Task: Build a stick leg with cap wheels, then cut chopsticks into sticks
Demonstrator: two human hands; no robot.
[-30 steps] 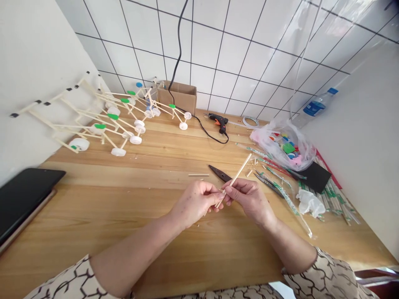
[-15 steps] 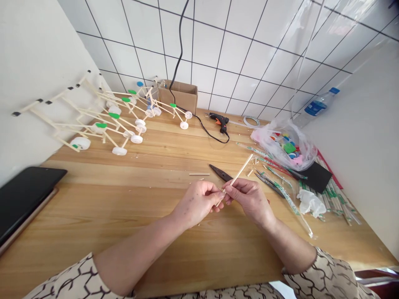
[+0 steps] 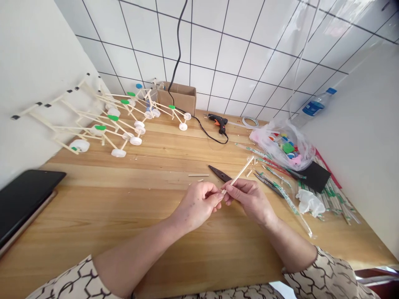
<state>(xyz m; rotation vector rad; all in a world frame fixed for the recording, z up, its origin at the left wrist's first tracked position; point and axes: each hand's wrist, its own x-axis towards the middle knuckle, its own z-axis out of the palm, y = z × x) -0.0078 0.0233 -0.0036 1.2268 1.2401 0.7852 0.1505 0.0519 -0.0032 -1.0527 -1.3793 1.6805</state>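
Over the middle of the table, both my hands pinch a thin pale wooden stick (image 3: 242, 171), which slants up to the right. My left hand (image 3: 199, 203) is closed around its lower end, mostly hidden by the fingers. My right hand (image 3: 249, 197) grips it just above, thumb on top. Behind the hands lie dark pliers (image 3: 219, 172), partly covered by the right hand. A short cut stick (image 3: 198, 175) rests to the left of them. Right of my right hand, scissors or a similar metal tool (image 3: 268, 182) lies among stick bits.
Several stick-built frames (image 3: 107, 120) with white wheels stand at the left, near a cardboard box (image 3: 177, 95). A black glue gun (image 3: 218, 121) and tape roll (image 3: 250, 121) lie behind. A plastic bag of caps (image 3: 283, 145) and wrapped sticks (image 3: 338, 195) fill the right; a phone (image 3: 28, 203) is left.
The hands keep hold of the stick, and its lower end now shows less below the left fingers. The whole view has shifted slightly.
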